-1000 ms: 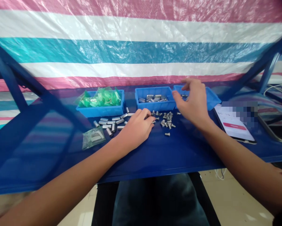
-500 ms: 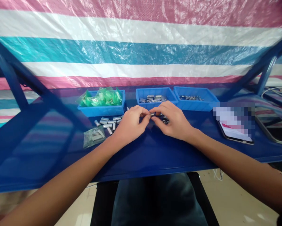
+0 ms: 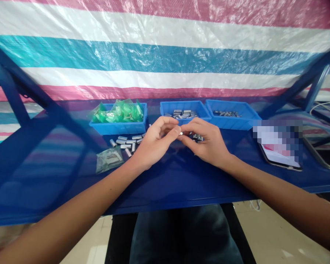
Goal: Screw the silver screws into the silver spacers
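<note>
While the person's legs [image 3: 181,236], in dark bluish cloth, show below its front edge, the glossy blue desk [image 3: 176,192] spreads away beyond them. On its left lies a crinkled clear plastic pouch [image 3: 109,160] of slim metal parts, and just past it are loose metal cylinders [image 3: 126,146], smooth and silvery, some lying crosswise, others pointing toward the person. A phone [image 3: 283,157] lies well apart on the right. Near the middle, the right hand [image 3: 210,141] pinches a small metal piece [image 3: 180,133] in a narrow grip; the left hand [image 3: 158,141] meets it from the other side, though I cannot tell whether that grip holds it too. Only a bright bit shows between the hands, so its long axis cannot be read. Farther back, the blue left tray [image 3: 120,129] bulges with shiny green bags [image 3: 124,112], the middle tray [image 3: 185,106] carries silvery cylinders and the right tray [image 3: 233,123] small metal bits. Behind hangs a wrinkled, striped plastic sheet [image 3: 165,57].
</note>
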The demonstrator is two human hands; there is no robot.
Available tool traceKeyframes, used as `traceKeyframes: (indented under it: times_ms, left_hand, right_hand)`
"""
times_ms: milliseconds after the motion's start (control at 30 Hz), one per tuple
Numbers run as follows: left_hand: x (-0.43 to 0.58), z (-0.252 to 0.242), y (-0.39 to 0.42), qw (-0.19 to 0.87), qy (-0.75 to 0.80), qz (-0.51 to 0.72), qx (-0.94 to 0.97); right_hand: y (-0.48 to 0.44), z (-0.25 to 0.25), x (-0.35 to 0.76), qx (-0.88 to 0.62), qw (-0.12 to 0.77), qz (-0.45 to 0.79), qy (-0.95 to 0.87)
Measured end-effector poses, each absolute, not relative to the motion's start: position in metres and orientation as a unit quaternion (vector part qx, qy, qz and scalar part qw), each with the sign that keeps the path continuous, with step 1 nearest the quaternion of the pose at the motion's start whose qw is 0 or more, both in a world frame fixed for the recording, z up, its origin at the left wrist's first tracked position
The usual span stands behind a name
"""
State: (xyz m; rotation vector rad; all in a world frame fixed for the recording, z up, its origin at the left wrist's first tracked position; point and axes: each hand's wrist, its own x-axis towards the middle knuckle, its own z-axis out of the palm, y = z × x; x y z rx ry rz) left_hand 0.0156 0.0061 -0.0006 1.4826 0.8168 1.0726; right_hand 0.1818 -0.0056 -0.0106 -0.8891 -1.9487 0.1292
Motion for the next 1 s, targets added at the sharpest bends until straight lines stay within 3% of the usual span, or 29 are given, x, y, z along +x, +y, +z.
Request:
traceKeyframes:
  times_ms: [133, 300, 833, 1000]
  left_hand:
    - [0.013, 0.0002, 0.0074, 0.662, 0.283, 0.436, 0.54]
    - [0.0103, 0.0012, 0.0092, 0.689, 0.27, 0.425, 0.521]
    - [0.0132, -0.0015, 0.0106, 0.611, 0.342, 0.442, 0.56]
    - [0.0139, -0.0004, 0.0089, 0.551, 0.338, 0.446, 0.619]
  right_hand:
    - [-0.0048, -0.0109, 0.1822, -0.368, 0.501, 0.089, -0.778]
    - [-0.006, -0.0098, 0.1815, -0.368, 0.519, 0.088, -0.767]
    - [-0.0063, -0.0099, 0.1842, -0.359, 0.451, 0.034, -0.817]
    - [-0.0045, -0.0119, 0.1829, -0.404, 0.475, 0.099, -0.776]
